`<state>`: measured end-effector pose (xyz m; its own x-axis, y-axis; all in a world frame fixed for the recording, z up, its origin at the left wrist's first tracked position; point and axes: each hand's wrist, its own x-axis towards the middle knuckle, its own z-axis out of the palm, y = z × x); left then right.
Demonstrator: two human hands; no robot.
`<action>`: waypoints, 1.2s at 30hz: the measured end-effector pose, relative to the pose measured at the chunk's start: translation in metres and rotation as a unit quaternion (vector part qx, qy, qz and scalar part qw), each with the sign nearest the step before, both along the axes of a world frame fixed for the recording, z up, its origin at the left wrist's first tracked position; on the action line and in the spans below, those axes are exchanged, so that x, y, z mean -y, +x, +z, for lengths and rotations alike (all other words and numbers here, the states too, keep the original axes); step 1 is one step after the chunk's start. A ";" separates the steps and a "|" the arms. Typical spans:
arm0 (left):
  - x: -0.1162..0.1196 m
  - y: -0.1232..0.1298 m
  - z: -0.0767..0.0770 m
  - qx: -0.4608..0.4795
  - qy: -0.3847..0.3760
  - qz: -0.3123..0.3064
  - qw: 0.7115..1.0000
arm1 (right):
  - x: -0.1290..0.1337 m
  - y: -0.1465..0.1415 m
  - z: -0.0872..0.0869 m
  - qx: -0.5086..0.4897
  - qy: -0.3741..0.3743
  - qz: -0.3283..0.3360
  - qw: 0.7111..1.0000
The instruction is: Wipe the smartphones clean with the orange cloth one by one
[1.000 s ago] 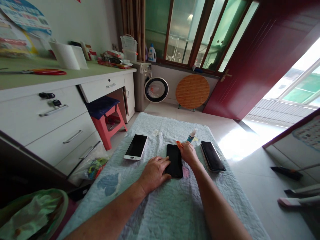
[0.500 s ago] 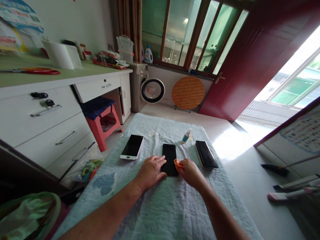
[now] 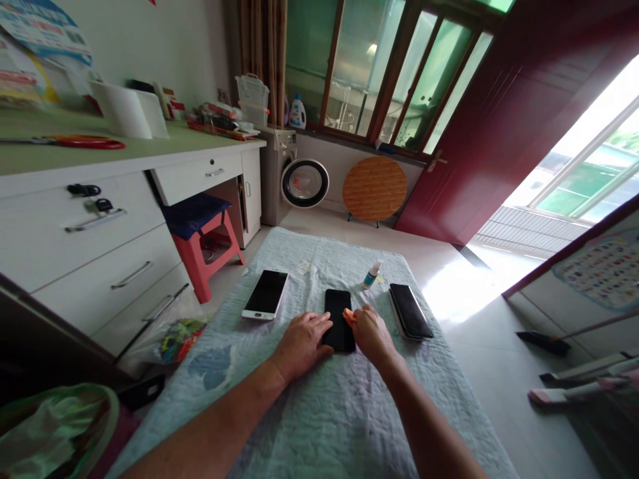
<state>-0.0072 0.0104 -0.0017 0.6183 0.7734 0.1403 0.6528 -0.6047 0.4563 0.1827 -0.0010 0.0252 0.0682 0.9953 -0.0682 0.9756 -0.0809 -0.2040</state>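
I lose part of the middle phone's (image 3: 338, 303) left edge under the left hand (image 3: 305, 336), and I can't tell how much of the orange cloth (image 3: 348, 315) is tucked inside the right hand (image 3: 370, 332), whose fingertips are hidden from me. Both forearms run off my bottom edge. The bottle's (image 3: 370, 276) label is too small to read; the left edge crops the scissors (image 3: 90, 142) and bin (image 3: 112, 426).

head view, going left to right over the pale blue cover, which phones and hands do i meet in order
white phone, left hand, middle phone, right hand, far-right phone
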 end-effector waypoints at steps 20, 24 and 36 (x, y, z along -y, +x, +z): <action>0.001 0.002 -0.001 -0.013 0.012 0.007 1.000 | -0.088 -0.022 -0.006 0.029 0.020 0.063 0.997; 0.001 0.003 -0.005 -0.015 0.013 0.010 1.000 | -0.094 -0.032 -0.009 0.010 0.020 0.107 0.994; 0.000 0.001 -0.017 0.071 -0.001 0.097 0.993 | -0.044 -0.030 0.002 -0.082 0.024 0.204 0.975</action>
